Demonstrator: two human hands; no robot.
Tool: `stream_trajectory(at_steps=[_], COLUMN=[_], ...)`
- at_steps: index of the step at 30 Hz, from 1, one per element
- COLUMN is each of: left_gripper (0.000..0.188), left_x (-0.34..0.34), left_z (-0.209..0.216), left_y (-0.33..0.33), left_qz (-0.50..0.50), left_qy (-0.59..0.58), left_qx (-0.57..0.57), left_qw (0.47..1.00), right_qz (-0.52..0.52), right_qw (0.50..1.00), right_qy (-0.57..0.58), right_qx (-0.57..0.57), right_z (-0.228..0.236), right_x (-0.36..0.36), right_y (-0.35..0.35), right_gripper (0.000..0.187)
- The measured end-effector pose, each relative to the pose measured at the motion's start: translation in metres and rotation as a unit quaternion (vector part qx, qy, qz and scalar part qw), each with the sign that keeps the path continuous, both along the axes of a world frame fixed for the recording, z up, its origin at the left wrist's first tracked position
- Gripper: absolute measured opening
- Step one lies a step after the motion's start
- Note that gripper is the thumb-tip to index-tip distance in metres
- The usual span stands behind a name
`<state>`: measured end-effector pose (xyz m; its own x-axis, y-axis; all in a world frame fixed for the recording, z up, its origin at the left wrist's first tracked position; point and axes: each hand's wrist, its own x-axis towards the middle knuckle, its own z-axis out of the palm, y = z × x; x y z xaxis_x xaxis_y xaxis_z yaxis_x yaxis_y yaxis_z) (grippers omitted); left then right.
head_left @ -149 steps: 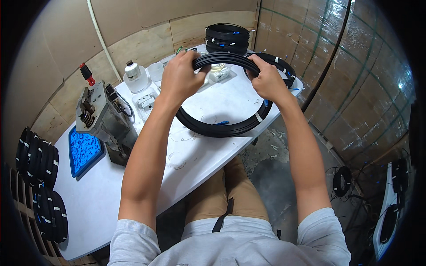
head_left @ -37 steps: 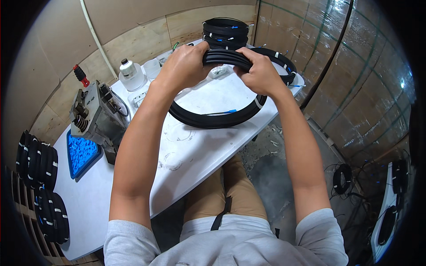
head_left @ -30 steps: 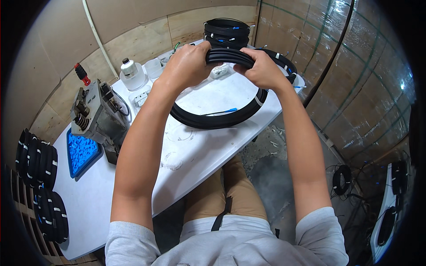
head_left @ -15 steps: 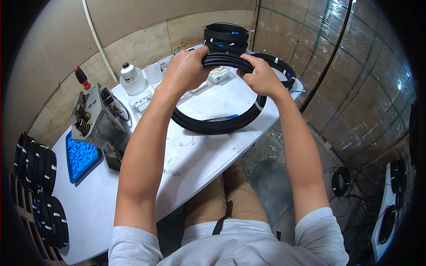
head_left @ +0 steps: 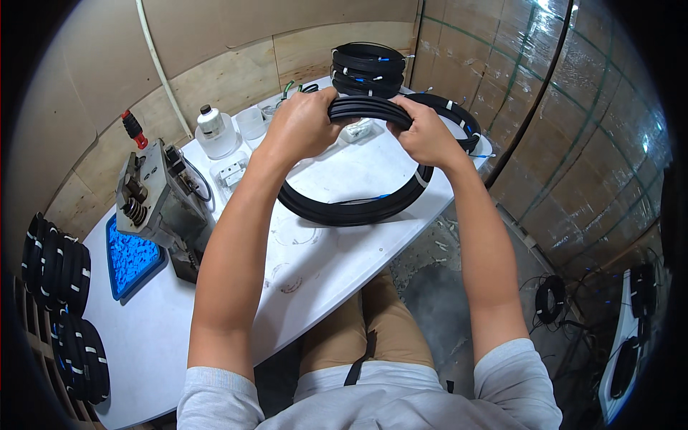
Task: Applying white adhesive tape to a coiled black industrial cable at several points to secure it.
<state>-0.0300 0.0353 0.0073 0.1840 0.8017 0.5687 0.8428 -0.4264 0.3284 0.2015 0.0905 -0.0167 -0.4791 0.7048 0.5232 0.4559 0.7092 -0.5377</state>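
Note:
A coil of black cable [head_left: 358, 212] is held between my two hands above the white table [head_left: 322, 265]. My left hand [head_left: 304, 123] grips its far side at the left, fingers wrapped round the strands. On the right of that same stretch, my right hand [head_left: 426, 131] closes round the coil. The bundled strands between the hands bow slightly upward. White tape binds the coil at the right, and a bit of blue connector shows inside its near side. Whether the near side touches the table I cannot tell.
A stack of black coils [head_left: 367, 68] stands at the back, another coil [head_left: 466, 122] beside it. On the left are a metal press [head_left: 168, 208], a blue tray [head_left: 140, 276] of small blue pieces and a white bottle [head_left: 210, 122]. More coils [head_left: 57, 265] hang by the left edge.
The coil and both hands sit slightly lower in the picture, though the whole table view has shifted down a little too. Both hands keep their grip, and less of the blue connector shows.

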Motion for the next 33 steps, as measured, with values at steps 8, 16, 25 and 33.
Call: stream_trajectory(at_steps=[8, 16, 25, 33], left_gripper=[0.018, 0.022, 0.028, 0.042], left_x=[-0.002, -0.005, -0.006, -0.007], left_z=[-0.005, -0.005, -0.006, -0.003], left_y=[0.002, -0.017, -0.035, -0.024], left_qz=[-0.013, 0.025, -0.003, -0.071], left_qy=[0.026, 0.022, 0.003, -0.076], left_qx=[0.029, -0.008, -0.015, -0.012], left_qw=[0.999, 0.999, 1.0, 0.994], right_qz=[0.017, 0.065, -0.05, -0.021], right_qw=[0.999, 0.983, 0.985, 0.985], right_qy=[-0.027, 0.132, -0.163, -0.17], right_qx=[-0.021, -0.112, -0.029, 0.019], right_z=[0.008, 0.003, -0.088, -0.104], right_x=[0.003, 0.01, -0.055, -0.059], right_y=[-0.009, 0.078, 0.199, 0.218], right_gripper=[0.024, 0.024, 0.025, 0.019])
